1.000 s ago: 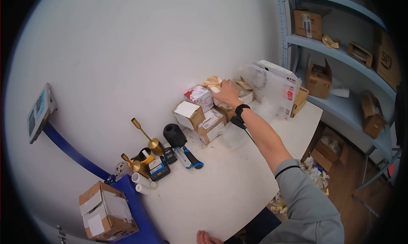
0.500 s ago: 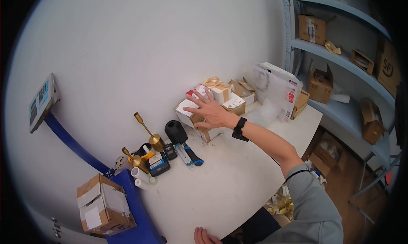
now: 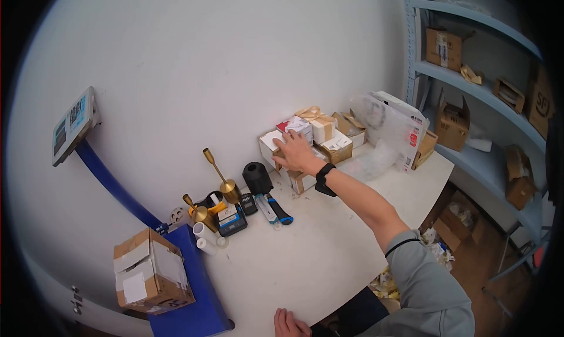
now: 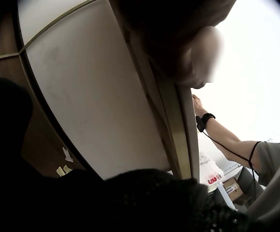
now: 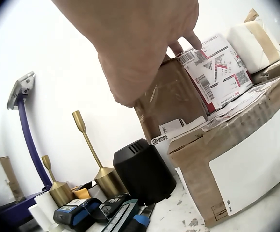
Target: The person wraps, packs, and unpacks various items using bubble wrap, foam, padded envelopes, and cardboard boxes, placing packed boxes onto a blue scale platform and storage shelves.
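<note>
My right hand (image 3: pixel 298 154) spans a brown cardboard box (image 5: pixel 171 96) with a white label on top, thumb toward one side and fingers over the other. The palm hides much of its top. Behind the fingers is a red-and-white printed box (image 5: pixel 219 70). A larger taped carton (image 5: pixel 246 154) stands in front, close under the wrist. My left hand (image 3: pixel 291 323) rests at the table's front edge, fingers loosely bent and holding nothing; the left wrist view shows it dark and blurred.
Left of the boxes stand a black holder (image 3: pixel 257 177), brass candlesticks (image 3: pixel 230 190), a blue-and-black device (image 3: pixel 231 221) and a utility knife (image 3: pixel 279 211). A carton (image 3: pixel 154 272) sits on the blue scale (image 3: pixel 202 290). Clear plastic wrap (image 3: pixel 376 161) lies right of the boxes, near grey shelving (image 3: pixel 464 78).
My right hand has left the cream box with the ribbon at the back, moved left with spread fingers, and come onto the white-labelled cardboard box. The left hand stays at the table edge.
</note>
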Demonstrator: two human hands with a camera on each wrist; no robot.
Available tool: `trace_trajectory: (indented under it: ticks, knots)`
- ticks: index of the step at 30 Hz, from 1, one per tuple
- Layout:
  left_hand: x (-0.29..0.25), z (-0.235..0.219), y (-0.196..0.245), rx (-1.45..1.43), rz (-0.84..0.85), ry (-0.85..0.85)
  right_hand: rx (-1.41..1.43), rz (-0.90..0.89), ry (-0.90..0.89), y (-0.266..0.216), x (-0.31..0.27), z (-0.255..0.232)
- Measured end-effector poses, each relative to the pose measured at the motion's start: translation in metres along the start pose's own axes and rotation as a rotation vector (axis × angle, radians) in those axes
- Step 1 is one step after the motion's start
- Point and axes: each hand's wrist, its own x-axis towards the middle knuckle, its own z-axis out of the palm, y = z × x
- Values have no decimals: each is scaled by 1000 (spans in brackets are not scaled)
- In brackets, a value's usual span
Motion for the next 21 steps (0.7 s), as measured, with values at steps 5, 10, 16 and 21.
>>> trace_trajectory:
  ticks: [5, 10, 16, 21]
  knots:
    - [-1, -1, 1, 11, 2, 12, -120, 55, -50, -8, -1, -9]
    - [1, 0, 1, 17, 18, -5, -121, 111, 99, -36, -9, -9]
    - [-1, 3, -4, 19, 18, 3, -181, 151, 159, -31, 0, 0]
    - [-4, 5, -6, 10, 28, 3, -157, 191, 108, -25, 5, -6]
